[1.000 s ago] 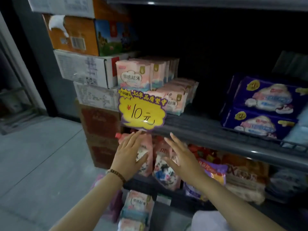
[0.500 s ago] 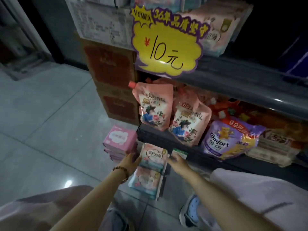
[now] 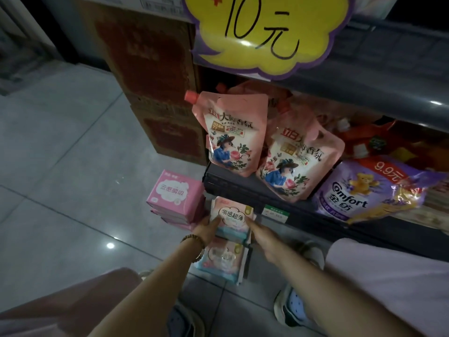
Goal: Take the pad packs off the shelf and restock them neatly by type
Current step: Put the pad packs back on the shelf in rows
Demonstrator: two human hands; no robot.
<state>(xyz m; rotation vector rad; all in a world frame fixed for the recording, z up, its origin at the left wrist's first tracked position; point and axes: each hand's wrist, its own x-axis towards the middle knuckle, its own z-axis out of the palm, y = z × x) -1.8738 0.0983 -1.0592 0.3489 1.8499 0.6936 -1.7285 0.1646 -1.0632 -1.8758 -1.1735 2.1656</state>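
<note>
Low down, the person crouches before the dark metal bottom shelf (image 3: 243, 190), with both hands on the soft pastel pink-and-blue plastic pad pack (image 3: 232, 218) that tops a small pile of matching packs (image 3: 222, 261) on the grey tiled floor (image 3: 73, 166). The left hand (image 3: 209, 229), with a beaded bracelet at the wrist, wraps the pad pack's left edge with thumb over the top. The right hand (image 3: 262, 237) lays its fingers fairly straight against the right edge; whether the tips hook underneath cannot be told. Taking it from both sides probably keeps the slippery bundle square and stops loose packs sliding apart. Just to the left, touching or nearly so, stands a stack of flat pink pad boxes (image 3: 175, 195), apparently set apart as a different type. On the shelf above lean two pink spouted pouches (image 3: 230, 137) and a purple softener bag (image 3: 364, 190), which are not pads, so they likely stay. A yellow cloud-shaped price sign (image 3: 267, 32) hangs overhead beside brown cardboard cartons (image 3: 150, 69).
</note>
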